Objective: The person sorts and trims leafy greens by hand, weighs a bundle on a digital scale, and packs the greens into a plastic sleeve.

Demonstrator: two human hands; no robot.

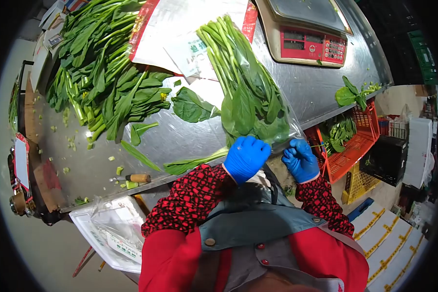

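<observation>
Both hands wear blue gloves and work at the near edge of the steel tabletop [301,92]. The left hand [246,156] is curled shut over the leafy end of a bundle of greens [243,92] that sits inside a clear plastic bag [283,117], gripping bag and leaves together right at the tabletop's near edge. The right hand [301,159] is just beside it, fingers pressed together and pinching the mouth of the same bag, with what looks like a thin yellow strip poking out to its right; what that strip is cannot be told. The bundle lies with its pale stems pointing toward the far edge and its dark leaves toward the person.

Toward the far left part of the tabletop lies a large loose pile of greens [102,73], and single leaves [192,107] lie between that pile and the bagged bundle. A stack of printed bags [180,29] lies under the stems at the far edge. A red and beige scale [309,41] stands at the far right corner. A small knife with a wooden handle [134,178] rests on the near left edge among cut stem bits. Beyond the right edge, an orange crate [355,138] holds more greens
</observation>
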